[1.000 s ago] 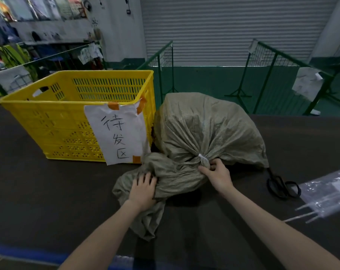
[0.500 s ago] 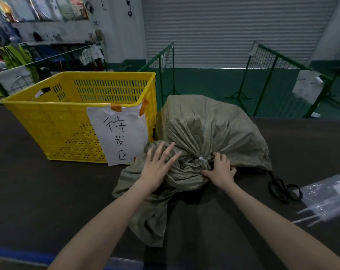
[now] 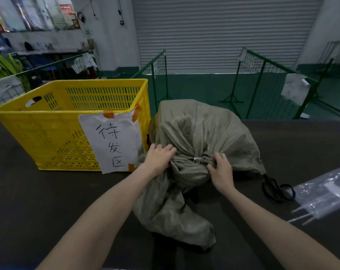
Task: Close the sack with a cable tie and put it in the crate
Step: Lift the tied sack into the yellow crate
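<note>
A full grey-green woven sack (image 3: 204, 131) lies on the dark table, right of the yellow crate (image 3: 54, 133). A white cable tie (image 3: 198, 159) cinches its gathered neck, and the loose mouth of the sack trails toward me. My left hand (image 3: 159, 157) grips the sack fabric just left of the tie. My right hand (image 3: 220, 168) grips the bunched fabric just right of the tie. The crate stands open-topped with a paper sign (image 3: 114, 143) taped to its front.
Black scissors (image 3: 276, 189) lie on the table right of the sack. A clear plastic bag of cable ties (image 3: 325, 195) sits at the right edge. Green mesh barriers (image 3: 262, 75) stand beyond the table's far edge.
My left hand moved from the loose sack mouth up to the fabric left of the tie and closed on it. My right hand shifted its hold beside the tie.
</note>
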`<action>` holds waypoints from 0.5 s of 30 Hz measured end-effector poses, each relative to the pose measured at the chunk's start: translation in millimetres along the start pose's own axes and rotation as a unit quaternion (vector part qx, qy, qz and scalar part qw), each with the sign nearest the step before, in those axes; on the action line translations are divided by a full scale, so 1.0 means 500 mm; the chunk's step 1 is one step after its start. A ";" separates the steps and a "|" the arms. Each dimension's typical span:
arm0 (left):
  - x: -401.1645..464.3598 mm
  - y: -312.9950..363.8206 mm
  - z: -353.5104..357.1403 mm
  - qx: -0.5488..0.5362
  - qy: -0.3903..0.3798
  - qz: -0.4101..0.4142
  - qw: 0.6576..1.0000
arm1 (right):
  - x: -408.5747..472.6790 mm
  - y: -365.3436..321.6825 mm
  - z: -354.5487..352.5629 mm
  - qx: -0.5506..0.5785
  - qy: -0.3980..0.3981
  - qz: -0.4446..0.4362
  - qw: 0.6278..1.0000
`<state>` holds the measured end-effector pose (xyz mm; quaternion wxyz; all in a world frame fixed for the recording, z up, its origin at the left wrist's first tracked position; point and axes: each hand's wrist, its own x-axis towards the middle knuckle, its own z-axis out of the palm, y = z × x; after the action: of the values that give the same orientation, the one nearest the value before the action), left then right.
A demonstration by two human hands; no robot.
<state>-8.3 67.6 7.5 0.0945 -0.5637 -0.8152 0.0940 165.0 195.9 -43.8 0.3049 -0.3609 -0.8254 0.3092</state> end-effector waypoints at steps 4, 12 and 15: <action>0.026 -0.032 -0.074 0.010 0.079 0.003 0.997 | 0.055 -0.061 -0.059 0.029 0.057 -0.062 0.996; 0.108 -0.125 -0.312 0.015 0.194 -0.011 0.981 | 0.263 -0.270 -0.227 0.078 0.144 -0.103 0.981; 0.125 -0.145 -0.358 -0.009 0.191 -0.020 0.981 | 0.310 -0.301 -0.250 0.087 0.156 -0.082 0.980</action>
<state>-48.6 109.4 201.8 0.2453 -0.5557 -0.7940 -0.0249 108.8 271.4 187.2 0.4846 -0.3078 -0.7643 0.2937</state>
